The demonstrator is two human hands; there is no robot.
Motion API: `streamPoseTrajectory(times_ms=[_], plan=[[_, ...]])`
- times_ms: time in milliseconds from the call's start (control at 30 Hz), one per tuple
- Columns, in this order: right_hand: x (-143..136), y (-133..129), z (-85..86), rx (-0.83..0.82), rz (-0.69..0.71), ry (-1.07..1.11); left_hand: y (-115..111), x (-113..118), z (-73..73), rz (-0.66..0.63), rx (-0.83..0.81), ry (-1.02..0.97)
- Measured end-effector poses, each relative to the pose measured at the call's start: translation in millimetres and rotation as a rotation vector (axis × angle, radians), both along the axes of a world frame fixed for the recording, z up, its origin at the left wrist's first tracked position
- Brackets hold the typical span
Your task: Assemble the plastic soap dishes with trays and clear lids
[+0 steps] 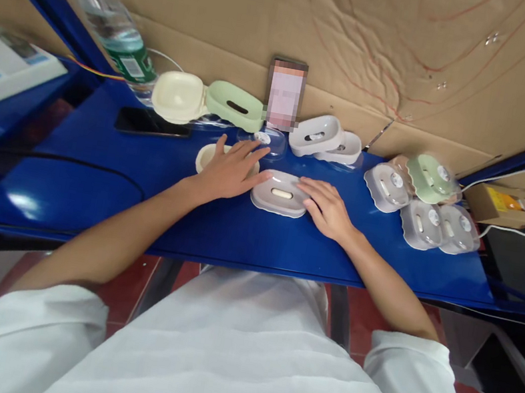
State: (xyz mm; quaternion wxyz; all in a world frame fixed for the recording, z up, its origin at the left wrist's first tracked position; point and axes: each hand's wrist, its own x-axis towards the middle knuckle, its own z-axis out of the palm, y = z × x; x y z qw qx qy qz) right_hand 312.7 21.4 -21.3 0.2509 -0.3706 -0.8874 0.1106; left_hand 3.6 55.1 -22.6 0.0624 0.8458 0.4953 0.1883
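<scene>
A grey soap dish (280,194) with a white oval insert lies on the blue table (236,232) in front of me. My left hand (232,167) lies flat with fingers spread, its fingertips touching the dish's left edge, and it partly covers a cream dish (204,156). My right hand (325,204) rests at the dish's right edge, fingers curled against it. A clear plastic lid (272,141) lies just behind the dish.
At the back stand a cream dish (177,95), a green dish (234,105), two white dishes (326,139) and an upright phone (284,94). Several packed dishes (424,201) lie at the right. A black phone (151,123) and a water bottle (106,13) sit at the left.
</scene>
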Motion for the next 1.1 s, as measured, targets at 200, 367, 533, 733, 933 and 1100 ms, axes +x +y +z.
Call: streamPoseTrajectory(times_ms=[200, 367, 533, 733, 933, 1100], plan=[[-2, -5, 1.2, 0.013, 0.058, 0.066, -16, -3, 5.4, -0.271, -0.009, -0.020], [1, -6, 5.2, 0.046, 0.030, 0.131, -33, 2, 1.7, -0.459, -0.023, 0.025], [15, 11, 3.0, 0.021, 0.033, 0.020, -47, 7, 7.1, -0.560, 0.050, 0.061], [32, 14, 5.4, 0.070, -0.171, -0.174, -44, -2, 23.1, -0.494, 0.058, 0.079], [41, 20, -1.7, 0.010, -0.159, -0.208, -34, -5, 13.4, -0.403, 0.035, 0.071], [33, 17, 7.3, 0.059, -0.135, 0.032, -29, -1, 5.2, -0.327, -0.055, -0.054]])
